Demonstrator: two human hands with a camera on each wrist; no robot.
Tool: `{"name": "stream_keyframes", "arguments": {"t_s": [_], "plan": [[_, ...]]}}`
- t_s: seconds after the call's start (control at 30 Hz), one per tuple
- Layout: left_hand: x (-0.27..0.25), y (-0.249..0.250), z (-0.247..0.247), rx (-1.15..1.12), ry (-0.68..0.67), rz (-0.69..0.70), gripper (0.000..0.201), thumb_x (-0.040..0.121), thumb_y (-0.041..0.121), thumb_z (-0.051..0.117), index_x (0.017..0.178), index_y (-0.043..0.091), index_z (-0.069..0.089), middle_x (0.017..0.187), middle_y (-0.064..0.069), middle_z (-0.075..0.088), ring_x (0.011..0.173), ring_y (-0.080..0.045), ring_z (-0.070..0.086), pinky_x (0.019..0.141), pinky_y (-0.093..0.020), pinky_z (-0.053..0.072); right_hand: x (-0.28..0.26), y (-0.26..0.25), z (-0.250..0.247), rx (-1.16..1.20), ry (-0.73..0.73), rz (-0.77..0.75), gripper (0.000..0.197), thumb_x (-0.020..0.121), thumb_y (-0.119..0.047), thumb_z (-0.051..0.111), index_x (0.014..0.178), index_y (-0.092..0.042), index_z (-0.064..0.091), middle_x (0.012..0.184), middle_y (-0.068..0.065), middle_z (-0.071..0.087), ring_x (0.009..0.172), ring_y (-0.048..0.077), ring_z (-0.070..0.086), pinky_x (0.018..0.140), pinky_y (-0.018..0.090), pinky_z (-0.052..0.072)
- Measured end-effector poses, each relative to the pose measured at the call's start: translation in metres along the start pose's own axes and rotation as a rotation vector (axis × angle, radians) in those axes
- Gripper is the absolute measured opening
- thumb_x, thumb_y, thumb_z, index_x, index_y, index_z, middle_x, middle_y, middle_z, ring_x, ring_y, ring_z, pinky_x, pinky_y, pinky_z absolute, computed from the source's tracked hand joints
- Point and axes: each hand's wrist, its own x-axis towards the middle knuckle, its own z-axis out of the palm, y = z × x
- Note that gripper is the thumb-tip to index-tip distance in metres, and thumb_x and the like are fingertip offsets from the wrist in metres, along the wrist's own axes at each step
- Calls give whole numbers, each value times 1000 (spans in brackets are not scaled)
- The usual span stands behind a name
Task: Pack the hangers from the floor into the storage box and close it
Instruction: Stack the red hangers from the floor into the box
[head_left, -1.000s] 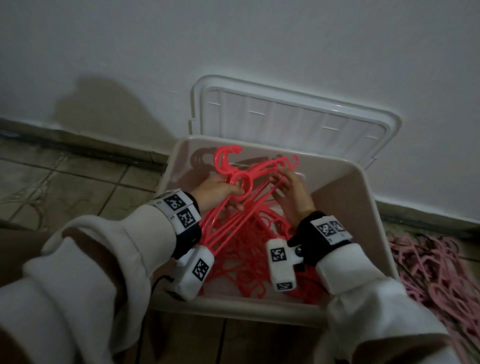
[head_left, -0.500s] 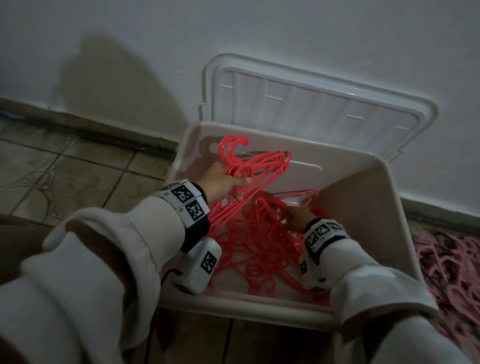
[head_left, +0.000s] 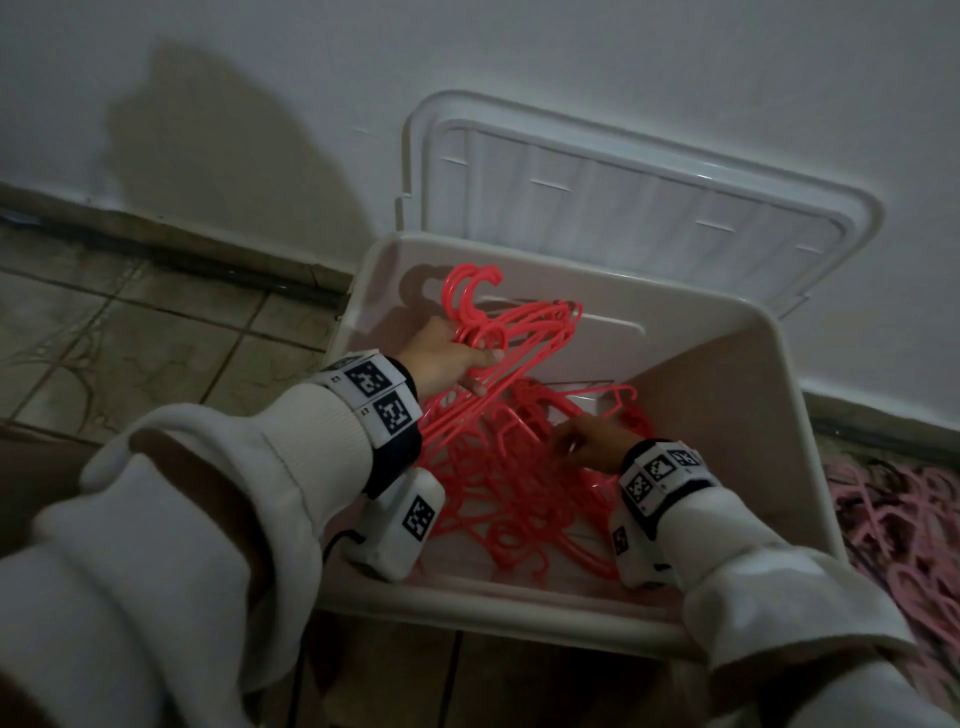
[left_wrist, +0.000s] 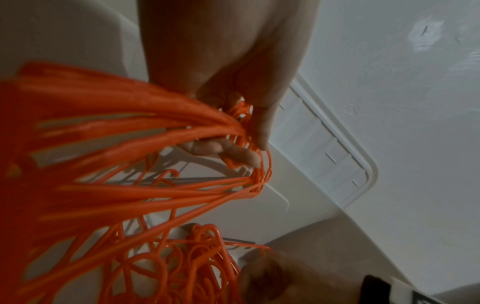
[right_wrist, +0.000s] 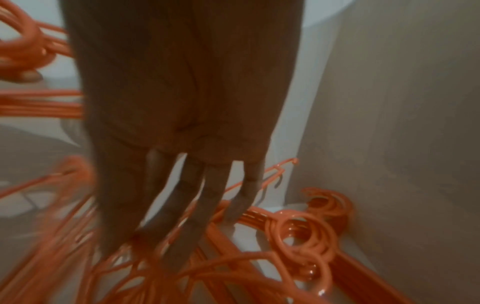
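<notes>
Several red hangers within left fingers, over storage box.

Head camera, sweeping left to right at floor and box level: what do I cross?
Tiled floor → left hand gripping a bunch of red hangers → right hand reaching into the loose red pile → right wall of the storage box → pink hangers on the floor.

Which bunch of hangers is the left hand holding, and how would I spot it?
Find the white storage box against the wall. At its far-left corner, the left hand grips a bundle of red hangers. Unlike the loose red hangers on the bottom, its hooks stick up together.
</notes>
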Motion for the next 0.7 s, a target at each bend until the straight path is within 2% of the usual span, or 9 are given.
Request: {"name": "stream_keyframes", "arguments": {"t_s": [0.07,0.13,0.23,0.27,0.33,0.4,0.5,0.6,0.7], "plan": [[1,-2,-2,10,-6,-7,7,87,3,60,91,9,60,72,-1,54,38,-5,54,44,-20,45,-2,-1,0,33,-93,-8,22,80,-8,68,102,-7,68,88,4,64,73,-1,57,79,27,46],[2,-5,-4,25,-14,-16,8,86,6,62,84,14,60,73,-2,57,37,-4,55,57,-29,43,-6,-6,1,104,-154,0,15,81,-14,69,94,-20,67,77,-6,64,54,-14,53,70,19,47],[1,-5,-4,17,-13,-16,9,86,4,61,83,12,60,72,-1,56,38,-4,55,51,-26,46,-10,-14,3,251,-149,107,26,88,-21,61,113,-13,58,85,-6,61,64,-2,56,52,8,45],[0,-4,-4,9,-14,-8,8,86,2,60,86,10,60,72,-1,55,39,-5,55,45,-20,47,-9,-16,3,289,-132,131,39,88,-26,60,124,-11,52,99,0,58,78,7,59,59,11,49],[-2,-3,-4,-7,-15,11,11,87,-1,59,95,6,60,73,-2,54,47,-10,56,42,-14,47,-8,-19,5,361,-134,158,69,77,-53,65,133,-17,46,121,1,53,111,20,54,91,29,50],[-1,-3,-4,-21,-27,15,15,87,-1,58,101,4,60,75,-4,55,54,-14,55,44,-15,50,-4,-22,7,488,-143,140,86,64,-74,60,132,-21,48,125,0,55,117,20,51,106,39,40],[0,-3,-4,-3,-23,9,14,87,0,58,100,4,59,74,-3,55,44,-8,56,42,-13,47,3,-22,4,325,121,137,45,95,-30,47,135,-9,41,125,16,54,89,11,57,81,15,45],[2,-4,-4,16,-8,-8,9,87,2,59,96,6,58,71,-1,54,35,-2,54,39,-14,43,4,-14,1,-11,180,181,48,90,-23,50,136,-24,34,123,15,56,101,29,60,85,36,48],[3,-6,-4,58,-12,-36,5,87,7,61,91,10,59,70,1,56,36,-3,55,41,-20,41,3,-16,4,-422,190,248,36,92,-31,47,128,-28,47,124,6,58,112,27,56,90,36,46]]}}
